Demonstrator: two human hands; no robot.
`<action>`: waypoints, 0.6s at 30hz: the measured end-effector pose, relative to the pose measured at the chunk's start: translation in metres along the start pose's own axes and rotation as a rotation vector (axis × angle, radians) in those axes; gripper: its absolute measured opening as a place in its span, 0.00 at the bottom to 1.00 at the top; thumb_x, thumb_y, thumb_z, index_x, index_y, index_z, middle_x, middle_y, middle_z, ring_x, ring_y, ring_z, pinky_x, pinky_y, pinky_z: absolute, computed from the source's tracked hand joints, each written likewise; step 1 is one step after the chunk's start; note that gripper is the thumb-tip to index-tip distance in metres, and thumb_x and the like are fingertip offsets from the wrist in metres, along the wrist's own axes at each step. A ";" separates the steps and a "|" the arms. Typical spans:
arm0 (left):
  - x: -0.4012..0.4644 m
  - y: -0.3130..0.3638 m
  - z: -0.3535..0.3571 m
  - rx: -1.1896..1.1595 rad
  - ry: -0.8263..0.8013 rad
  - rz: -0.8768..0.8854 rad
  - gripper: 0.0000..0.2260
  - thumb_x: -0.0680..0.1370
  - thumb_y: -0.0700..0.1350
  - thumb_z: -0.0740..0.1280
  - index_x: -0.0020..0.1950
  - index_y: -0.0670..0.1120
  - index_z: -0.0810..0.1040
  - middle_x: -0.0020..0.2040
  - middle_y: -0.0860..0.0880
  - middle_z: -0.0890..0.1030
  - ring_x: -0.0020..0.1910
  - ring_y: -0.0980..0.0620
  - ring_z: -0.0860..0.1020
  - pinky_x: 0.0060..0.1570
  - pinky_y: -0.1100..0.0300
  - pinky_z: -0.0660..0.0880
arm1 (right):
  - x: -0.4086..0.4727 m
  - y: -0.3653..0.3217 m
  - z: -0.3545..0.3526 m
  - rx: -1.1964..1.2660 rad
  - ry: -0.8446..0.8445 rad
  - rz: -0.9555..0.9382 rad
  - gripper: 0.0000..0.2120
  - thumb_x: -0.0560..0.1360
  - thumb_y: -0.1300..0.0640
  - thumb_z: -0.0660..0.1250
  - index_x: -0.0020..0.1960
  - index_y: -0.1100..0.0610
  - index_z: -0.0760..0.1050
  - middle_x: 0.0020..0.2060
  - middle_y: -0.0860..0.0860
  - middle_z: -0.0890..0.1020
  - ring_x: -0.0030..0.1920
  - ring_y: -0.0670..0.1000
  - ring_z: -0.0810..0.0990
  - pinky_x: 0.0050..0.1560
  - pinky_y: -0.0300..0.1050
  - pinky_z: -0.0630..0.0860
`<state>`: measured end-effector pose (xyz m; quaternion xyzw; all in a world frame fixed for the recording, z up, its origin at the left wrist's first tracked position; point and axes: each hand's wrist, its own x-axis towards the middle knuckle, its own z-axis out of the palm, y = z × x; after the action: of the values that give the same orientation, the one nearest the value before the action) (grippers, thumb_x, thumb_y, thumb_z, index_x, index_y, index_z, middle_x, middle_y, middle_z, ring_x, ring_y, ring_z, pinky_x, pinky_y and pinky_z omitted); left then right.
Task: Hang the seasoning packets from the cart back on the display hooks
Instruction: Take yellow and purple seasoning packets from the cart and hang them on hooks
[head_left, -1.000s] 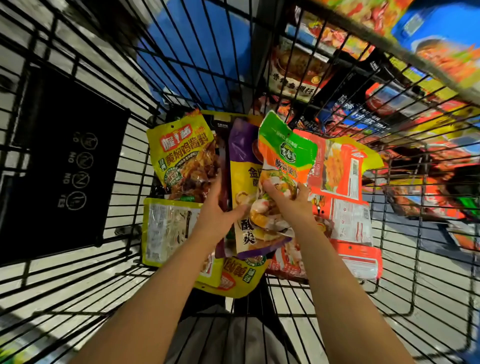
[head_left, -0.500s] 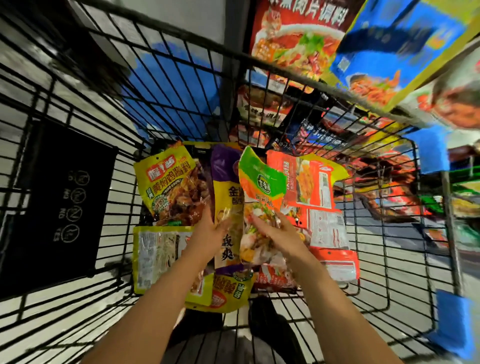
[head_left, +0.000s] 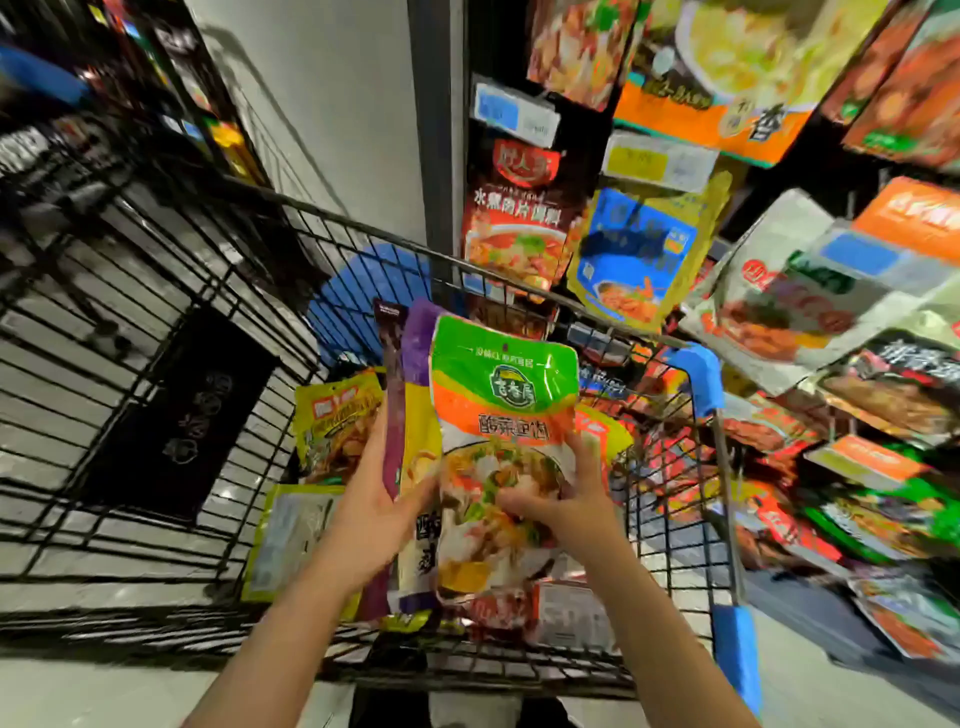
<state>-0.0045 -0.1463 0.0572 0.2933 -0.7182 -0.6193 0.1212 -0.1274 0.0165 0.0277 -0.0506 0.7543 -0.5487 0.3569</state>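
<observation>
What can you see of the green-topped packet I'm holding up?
The green-topped packet is a glossy plastic pouch: green band and round logo on top, an orange stripe, then a picture of a soup dish. It stands upright, slightly creased, above the cart. The right hand grips its lower right edge; a purple packet lies just behind it.
</observation>
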 end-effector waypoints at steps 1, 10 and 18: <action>-0.012 0.015 0.011 -0.038 -0.002 0.044 0.32 0.76 0.44 0.69 0.68 0.70 0.56 0.69 0.66 0.68 0.68 0.66 0.69 0.68 0.66 0.65 | -0.013 -0.012 -0.017 -0.001 -0.022 -0.043 0.44 0.54 0.47 0.83 0.63 0.37 0.64 0.62 0.41 0.72 0.56 0.46 0.79 0.57 0.46 0.78; -0.047 0.106 0.091 -0.274 0.017 0.327 0.36 0.60 0.58 0.78 0.63 0.77 0.66 0.63 0.67 0.78 0.64 0.59 0.76 0.64 0.56 0.72 | -0.100 -0.091 -0.147 0.137 0.078 -0.355 0.33 0.66 0.62 0.79 0.66 0.47 0.69 0.64 0.39 0.72 0.53 0.38 0.80 0.53 0.39 0.80; -0.043 0.168 0.124 -0.299 -0.132 0.596 0.33 0.71 0.45 0.72 0.73 0.59 0.62 0.66 0.65 0.76 0.66 0.63 0.74 0.60 0.71 0.70 | -0.148 -0.134 -0.198 0.078 0.141 -0.525 0.45 0.57 0.62 0.81 0.70 0.48 0.65 0.66 0.44 0.71 0.54 0.37 0.78 0.45 0.34 0.78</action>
<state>-0.0823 -0.0098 0.2010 0.0088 -0.6798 -0.6728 0.2918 -0.1771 0.1899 0.2430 -0.1926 0.7166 -0.6532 0.1508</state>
